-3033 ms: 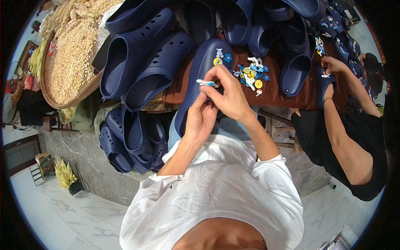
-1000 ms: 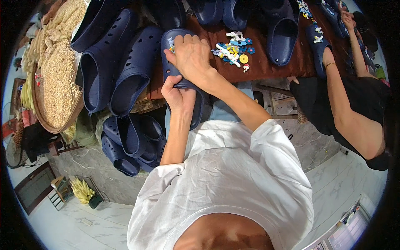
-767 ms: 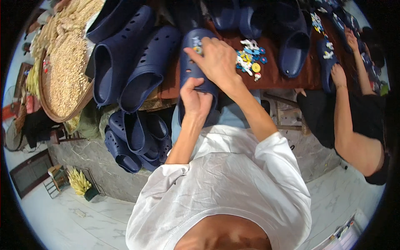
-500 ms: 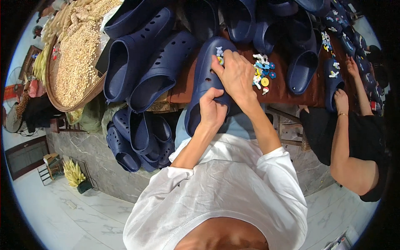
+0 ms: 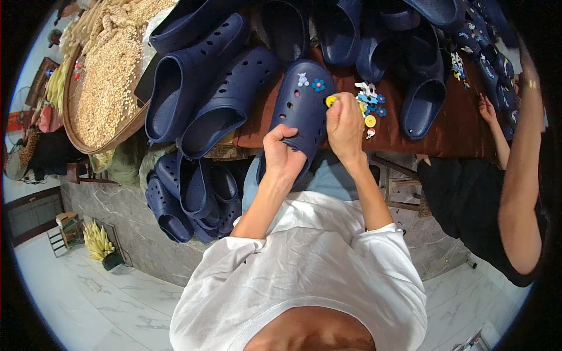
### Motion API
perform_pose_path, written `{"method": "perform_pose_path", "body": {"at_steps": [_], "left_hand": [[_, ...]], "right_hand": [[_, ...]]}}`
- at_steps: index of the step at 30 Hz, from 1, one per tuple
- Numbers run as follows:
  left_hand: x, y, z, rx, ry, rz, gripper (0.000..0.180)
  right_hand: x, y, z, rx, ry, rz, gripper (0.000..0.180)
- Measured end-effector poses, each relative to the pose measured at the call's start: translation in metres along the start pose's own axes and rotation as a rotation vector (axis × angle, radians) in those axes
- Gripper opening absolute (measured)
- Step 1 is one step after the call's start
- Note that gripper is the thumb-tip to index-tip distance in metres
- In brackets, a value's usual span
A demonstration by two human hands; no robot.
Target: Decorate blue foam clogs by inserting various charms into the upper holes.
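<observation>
A navy clog (image 5: 301, 120) points away from me, its heel end near my lap. My left hand (image 5: 284, 157) grips it at the foot opening, thumb on top and fingers inside. Pressed into its toe are a pale bear-shaped charm (image 5: 302, 79) and a blue flower charm (image 5: 318, 85); other holes are bare. Beside the clog's right edge, my right hand (image 5: 346, 130) is closed in a pinch on a round yellow button charm (image 5: 331, 101). Loose charms (image 5: 372, 105) in white, blue and yellow lie just beyond that hand on the brown cloth (image 5: 398, 137).
Several navy clogs (image 5: 225, 88) crowd the table's left and back. A basket of pale kernels (image 5: 108, 99) stands far left. More clogs (image 5: 199, 187) hang below the table edge. At right, another person's arm (image 5: 521, 193) reaches over the table, near more charms (image 5: 458, 67).
My right hand has moved off the clog's toe to its right side, revealing the blue flower charm and showing the yellow button charm. The other person's clog has left its spot; their near arm is raised.
</observation>
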State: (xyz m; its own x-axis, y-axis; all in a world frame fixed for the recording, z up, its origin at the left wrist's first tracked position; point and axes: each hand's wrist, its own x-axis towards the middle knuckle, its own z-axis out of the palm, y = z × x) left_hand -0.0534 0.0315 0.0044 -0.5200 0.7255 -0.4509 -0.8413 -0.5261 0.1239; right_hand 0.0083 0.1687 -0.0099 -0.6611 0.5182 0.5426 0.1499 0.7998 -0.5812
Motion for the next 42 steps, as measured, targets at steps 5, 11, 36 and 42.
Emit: {"method": "perform_pose_path", "body": {"at_steps": [5, 11, 36, 42], "left_hand": [[-0.008, 0.003, 0.002, -0.015, 0.068, -0.024, 0.054], [0.001, -0.005, -0.016, 0.095, 0.061, 0.062, 0.048], [0.029, -0.021, -0.025, 0.136, -0.205, 0.167, 0.07], [0.027, -0.021, -0.027, 0.137, -0.146, 0.163, 0.066]], "right_hand": [[-0.011, 0.032, -0.013, -0.175, 0.053, 0.104, 0.012], [-0.013, 0.059, -0.022, -0.415, -0.014, 0.108, 0.014], [0.021, 0.012, 0.021, 0.09, -0.057, 0.02, 0.02], [0.019, 0.015, 0.027, 0.143, -0.034, 0.035, 0.018]]}}
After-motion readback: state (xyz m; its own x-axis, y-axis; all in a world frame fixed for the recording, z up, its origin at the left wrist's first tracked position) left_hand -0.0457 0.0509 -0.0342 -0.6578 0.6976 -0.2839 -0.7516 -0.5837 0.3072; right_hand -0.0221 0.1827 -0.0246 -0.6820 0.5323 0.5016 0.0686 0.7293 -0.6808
